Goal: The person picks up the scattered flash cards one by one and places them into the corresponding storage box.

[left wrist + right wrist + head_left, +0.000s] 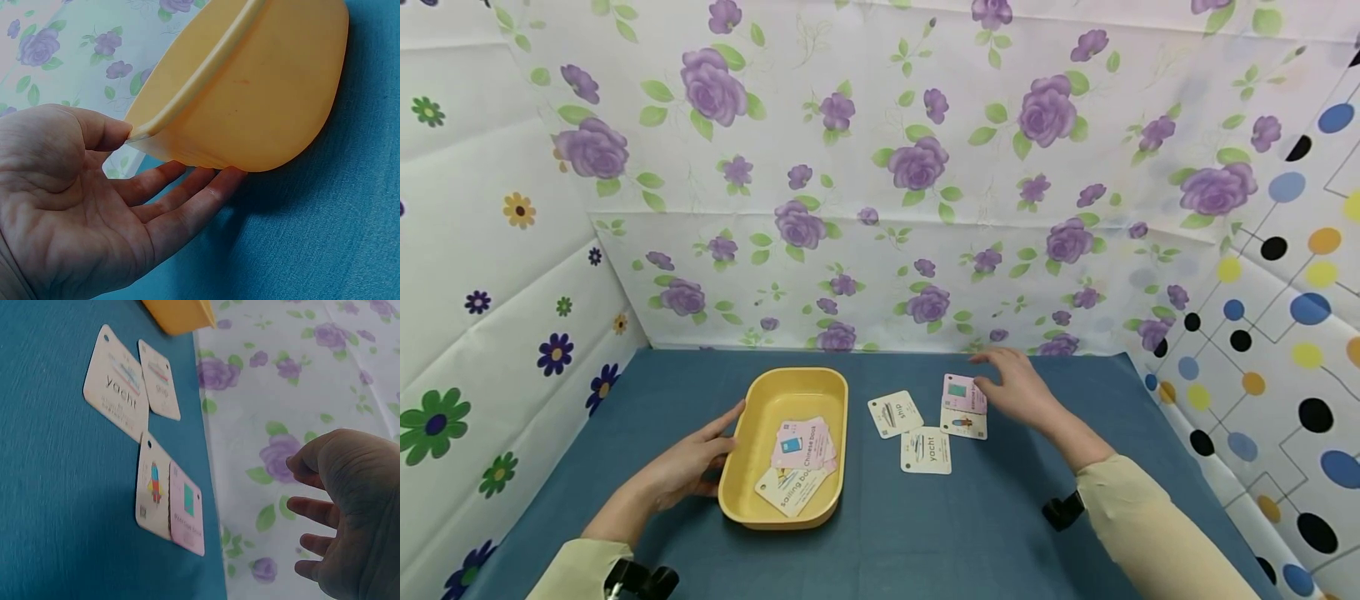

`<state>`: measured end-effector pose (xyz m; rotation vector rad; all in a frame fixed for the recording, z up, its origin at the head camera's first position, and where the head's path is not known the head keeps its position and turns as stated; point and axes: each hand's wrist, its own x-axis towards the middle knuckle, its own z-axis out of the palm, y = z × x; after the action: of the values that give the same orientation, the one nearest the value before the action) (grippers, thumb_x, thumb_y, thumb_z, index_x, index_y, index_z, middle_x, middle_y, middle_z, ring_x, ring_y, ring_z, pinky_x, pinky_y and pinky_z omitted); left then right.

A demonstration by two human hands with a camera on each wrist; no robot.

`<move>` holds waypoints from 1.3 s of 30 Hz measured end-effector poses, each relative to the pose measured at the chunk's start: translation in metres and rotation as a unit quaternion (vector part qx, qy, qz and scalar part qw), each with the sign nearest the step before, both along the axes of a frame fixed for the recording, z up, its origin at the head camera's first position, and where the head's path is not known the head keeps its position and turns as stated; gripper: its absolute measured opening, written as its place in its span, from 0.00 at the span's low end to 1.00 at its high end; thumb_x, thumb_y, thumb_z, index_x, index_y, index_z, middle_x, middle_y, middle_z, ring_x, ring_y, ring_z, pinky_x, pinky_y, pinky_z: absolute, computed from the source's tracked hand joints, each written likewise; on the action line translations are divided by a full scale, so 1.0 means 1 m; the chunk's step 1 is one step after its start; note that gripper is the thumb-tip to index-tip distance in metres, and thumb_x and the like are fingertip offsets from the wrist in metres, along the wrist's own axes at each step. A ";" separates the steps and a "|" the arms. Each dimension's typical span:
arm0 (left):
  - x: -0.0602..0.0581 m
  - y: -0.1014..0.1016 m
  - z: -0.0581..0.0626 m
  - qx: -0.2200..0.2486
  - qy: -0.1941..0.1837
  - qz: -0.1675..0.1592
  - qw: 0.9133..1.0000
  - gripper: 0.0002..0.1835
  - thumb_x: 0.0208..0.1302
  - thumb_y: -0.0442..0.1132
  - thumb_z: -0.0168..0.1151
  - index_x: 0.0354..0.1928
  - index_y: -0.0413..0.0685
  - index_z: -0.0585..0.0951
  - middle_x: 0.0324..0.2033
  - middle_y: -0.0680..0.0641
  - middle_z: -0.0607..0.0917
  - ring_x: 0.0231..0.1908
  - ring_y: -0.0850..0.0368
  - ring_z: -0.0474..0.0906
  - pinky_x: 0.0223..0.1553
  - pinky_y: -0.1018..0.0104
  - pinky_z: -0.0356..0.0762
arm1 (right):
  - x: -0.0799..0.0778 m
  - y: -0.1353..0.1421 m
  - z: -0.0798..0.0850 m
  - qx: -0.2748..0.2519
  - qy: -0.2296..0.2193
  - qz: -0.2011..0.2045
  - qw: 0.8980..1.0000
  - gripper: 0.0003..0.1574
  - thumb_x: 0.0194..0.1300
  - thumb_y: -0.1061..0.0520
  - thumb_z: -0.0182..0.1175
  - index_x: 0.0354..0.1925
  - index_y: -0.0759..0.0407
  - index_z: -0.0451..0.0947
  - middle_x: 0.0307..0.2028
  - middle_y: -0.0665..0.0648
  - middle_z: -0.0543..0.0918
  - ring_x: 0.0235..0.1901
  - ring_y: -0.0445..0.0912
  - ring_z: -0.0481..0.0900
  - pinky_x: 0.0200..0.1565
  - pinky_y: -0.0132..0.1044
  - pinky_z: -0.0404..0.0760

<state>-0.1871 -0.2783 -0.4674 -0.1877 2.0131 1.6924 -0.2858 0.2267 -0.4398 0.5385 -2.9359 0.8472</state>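
Note:
My left hand [681,467] grips the left side of a yellow plastic tray [797,392], thumb at the rim and fingers against its underside, as the left wrist view [240,87] shows. Inside lie a pink "Chinese book" card [801,444] and a white "sailing boat" card [792,493], overlapping. Over the far right of the cloth, my right hand [1017,387] holds nothing, its fingers loosely bent. Nearest to it is a pink card with a green picture [185,509], partly covering a white rocket card [152,487].
A white "ship" card [895,413] and a white "yacht" card [926,451] lie between the tray and the rocket card. Blue cloth [902,533] covers the table. Floral sheeting [865,275] stands along the back, with patterned sheets at both sides.

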 end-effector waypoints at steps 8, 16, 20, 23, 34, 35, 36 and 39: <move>0.000 -0.001 -0.002 0.000 0.002 0.002 1.000 0.36 0.82 0.45 0.47 0.83 0.74 0.44 0.73 0.31 0.62 0.54 0.43 0.80 0.42 0.44 0.82 | -0.005 0.010 -0.010 0.007 -0.011 -0.020 1.000 0.25 0.76 0.53 0.59 0.66 0.58 0.76 0.69 0.65 0.70 0.74 0.65 0.54 0.66 0.67 0.60; 0.001 0.000 -0.002 -0.002 0.001 0.004 1.000 0.36 0.82 0.45 0.47 0.83 0.73 0.44 0.70 0.32 0.65 0.51 0.43 0.81 0.42 0.44 0.82 | -0.011 0.018 -0.024 0.017 -0.030 -0.038 0.999 0.25 0.76 0.51 0.58 0.66 0.59 0.76 0.67 0.65 0.73 0.73 0.67 0.56 0.65 0.67 0.60; 0.001 0.000 -0.002 -0.006 0.000 0.004 1.000 0.36 0.82 0.45 0.47 0.83 0.73 0.44 0.71 0.32 0.64 0.51 0.43 0.80 0.42 0.45 0.82 | -0.012 0.020 -0.029 0.020 -0.029 -0.044 0.998 0.25 0.76 0.53 0.58 0.66 0.60 0.76 0.66 0.66 0.74 0.73 0.68 0.55 0.65 0.68 0.59; 0.001 0.000 -0.002 -0.009 0.000 0.004 1.000 0.36 0.82 0.45 0.47 0.83 0.74 0.44 0.72 0.32 0.62 0.52 0.43 0.80 0.42 0.45 0.82 | -0.013 0.021 -0.031 0.022 -0.031 -0.051 0.998 0.25 0.75 0.54 0.59 0.66 0.60 0.76 0.65 0.67 0.75 0.73 0.68 0.55 0.66 0.68 0.59; 0.000 0.000 -0.001 -0.006 0.000 0.003 1.000 0.36 0.82 0.45 0.47 0.83 0.74 0.45 0.72 0.32 0.63 0.54 0.43 0.80 0.42 0.45 0.82 | -0.019 0.025 -0.042 0.030 -0.037 -0.057 0.997 0.24 0.75 0.55 0.59 0.65 0.61 0.77 0.64 0.67 0.76 0.72 0.68 0.56 0.66 0.68 0.59; 0.000 0.000 -0.001 -0.007 0.000 0.003 1.000 0.36 0.82 0.45 0.47 0.82 0.74 0.45 0.72 0.32 0.63 0.54 0.44 0.80 0.42 0.45 0.82 | -0.019 0.026 -0.042 0.032 -0.036 -0.056 0.997 0.24 0.75 0.55 0.59 0.65 0.62 0.77 0.64 0.67 0.76 0.72 0.69 0.57 0.66 0.68 0.59; 0.000 0.000 -0.001 -0.006 0.001 0.003 1.000 0.36 0.82 0.45 0.47 0.82 0.74 0.45 0.72 0.32 0.63 0.54 0.44 0.80 0.42 0.45 0.81 | -0.020 0.026 -0.043 0.034 -0.036 -0.055 0.997 0.24 0.75 0.55 0.59 0.65 0.62 0.77 0.64 0.68 0.76 0.71 0.69 0.57 0.66 0.68 0.59; 0.001 0.000 0.000 -0.006 0.001 0.003 1.000 0.36 0.82 0.45 0.48 0.82 0.74 0.45 0.72 0.32 0.63 0.54 0.44 0.80 0.43 0.45 0.82 | -0.021 0.025 -0.046 0.039 -0.041 -0.053 0.997 0.25 0.75 0.55 0.59 0.65 0.62 0.76 0.64 0.68 0.75 0.71 0.70 0.57 0.66 0.69 0.58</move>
<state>-0.1864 -0.2783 -0.4678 -0.1970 2.0260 1.6854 -0.3068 0.2521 -0.4860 0.3552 -3.0517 0.7629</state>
